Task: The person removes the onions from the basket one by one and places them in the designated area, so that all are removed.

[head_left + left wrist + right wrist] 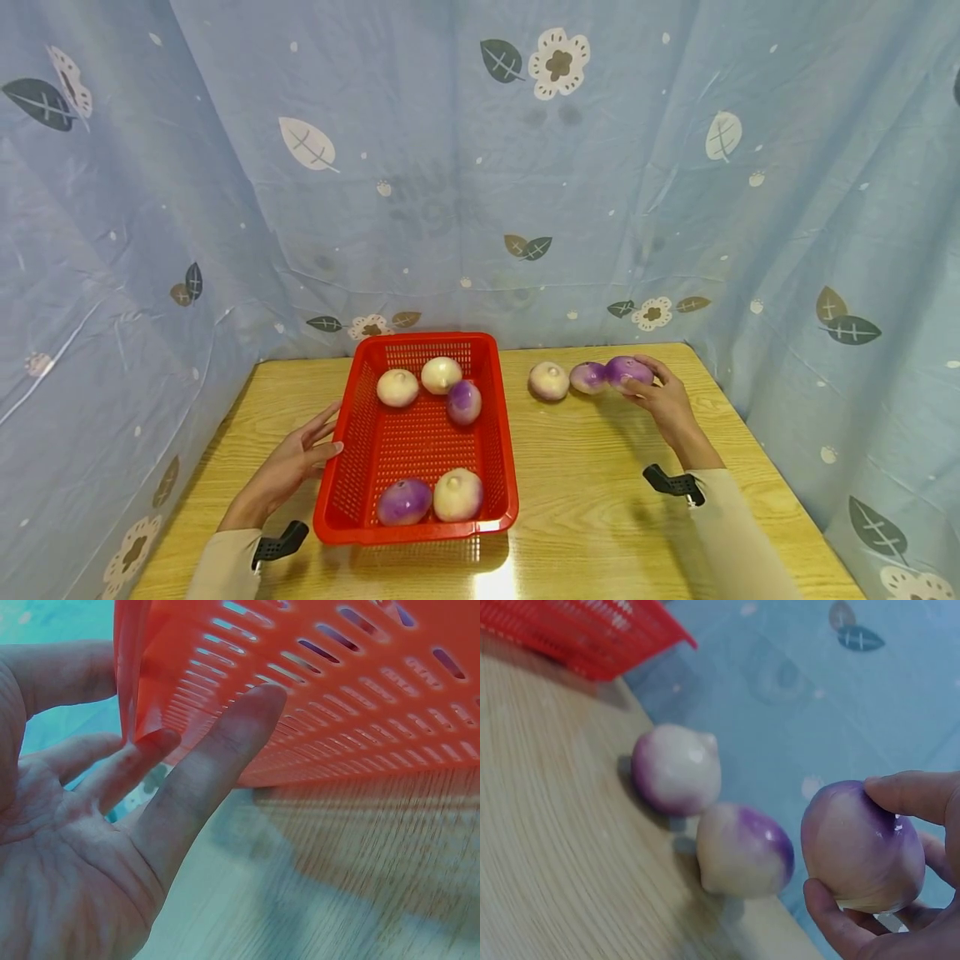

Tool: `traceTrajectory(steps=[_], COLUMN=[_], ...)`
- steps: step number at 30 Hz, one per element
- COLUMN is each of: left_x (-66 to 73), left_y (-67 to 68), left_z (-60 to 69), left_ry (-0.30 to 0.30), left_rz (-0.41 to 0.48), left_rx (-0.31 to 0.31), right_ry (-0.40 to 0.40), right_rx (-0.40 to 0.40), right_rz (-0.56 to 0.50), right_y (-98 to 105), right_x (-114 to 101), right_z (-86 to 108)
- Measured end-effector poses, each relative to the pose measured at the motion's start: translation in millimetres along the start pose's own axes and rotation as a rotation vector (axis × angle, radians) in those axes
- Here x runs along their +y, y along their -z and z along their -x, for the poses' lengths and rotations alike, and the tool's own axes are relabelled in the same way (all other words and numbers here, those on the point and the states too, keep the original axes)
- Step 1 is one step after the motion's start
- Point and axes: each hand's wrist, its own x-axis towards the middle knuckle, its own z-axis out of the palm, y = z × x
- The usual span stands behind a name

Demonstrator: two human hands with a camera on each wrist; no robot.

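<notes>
My right hand (663,400) holds a purple-and-white onion (862,847) between thumb and fingertips, at the table's far right. Beside it, a second onion (744,851) and a paler one (676,771) rest on the table in a row. At the left, my left hand (296,458) is by the outer wall of a red plastic basket (420,446). Its fingers are mostly straight, and the thumb lies along the slotted wall (337,682) in the left wrist view. Inside the basket sit several onions, pale ones (397,388) and purple ones (404,502).
A wooden table (577,500) lies under everything. Blue curtain (420,208) with leaf and flower prints hangs behind the table and along both sides. Each wrist carries a black camera mount (281,542).
</notes>
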Motion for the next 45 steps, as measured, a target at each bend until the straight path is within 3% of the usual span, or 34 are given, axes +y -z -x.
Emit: traceTrajectory(steps=[10, 25, 30, 37, 41, 45], left_x=[-0.9, -2.6, -4.4, -5.3, -5.6, -5.3], left_y=[-0.3, 1.8, 2.5, 3.2, 3.9, 3.8], left_z=[-0.6, -1.5, -2.7, -3.8, -3.8, -3.5], left_ry=[0.008, 0.023, 0.022, 0.012, 0.013, 0.012], left_rz=[0.006, 0.017, 0.022, 0.040, 0.042, 0.042], left_rx=[0.002, 0.014, 0.021, 0.009, 0.009, 0.001], right_ry=[-0.009, -0.107, -0.145, -0.137, -0.140, -0.125], right_rx=[0.053, 0.110, 0.107, 0.103, 0.102, 0.099], right_rz=[0.002, 0.097, 0.066, 0.008, 0.035, 0.132], right_y=[19.2, 17.7, 17.5, 14.1, 10.7, 7.8], right_x=[14.1, 37.1, 43.8, 45.1, 45.7, 46.9], right_z=[-18.9, -49.0, -53.6, -55.4, -55.4, -53.8])
